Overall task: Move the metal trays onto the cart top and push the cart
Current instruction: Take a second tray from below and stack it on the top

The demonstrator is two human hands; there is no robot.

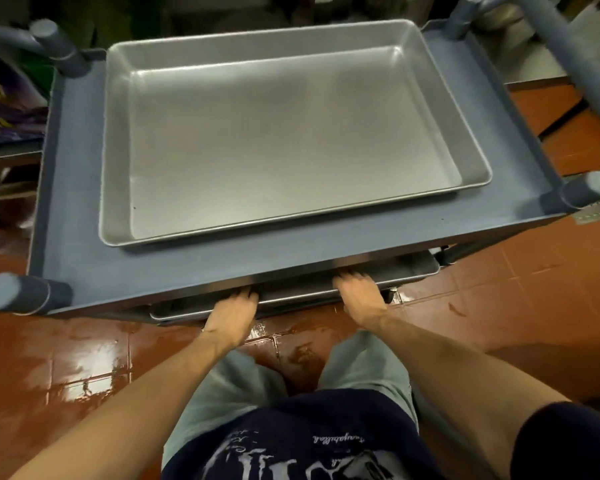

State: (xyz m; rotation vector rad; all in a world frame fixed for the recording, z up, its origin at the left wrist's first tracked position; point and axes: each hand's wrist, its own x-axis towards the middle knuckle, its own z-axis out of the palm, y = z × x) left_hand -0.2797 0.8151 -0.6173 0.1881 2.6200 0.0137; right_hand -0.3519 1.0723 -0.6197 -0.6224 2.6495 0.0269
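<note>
A large, shallow metal tray (pixel 284 140) lies on the grey cart top (pixel 84 258), filling most of it. Below the top's near edge, a second metal tray (pixel 406 270) sticks out from the shelf underneath, and only its front rim shows. My left hand (pixel 231 315) grips that rim left of centre, its fingers curled over the edge. My right hand (pixel 359 294) grips the same rim right of centre. The fingertips of both hands are hidden under the cart top.
Grey round posts stand at the cart's corners: near left (pixel 18 294), near right (pixel 589 188) and far left (pixel 58 43). A slanted grey bar (pixel 575 57) runs along the right side. The floor (pixel 84 368) is wet, glossy red-brown tile. Dark shelving sits at the left.
</note>
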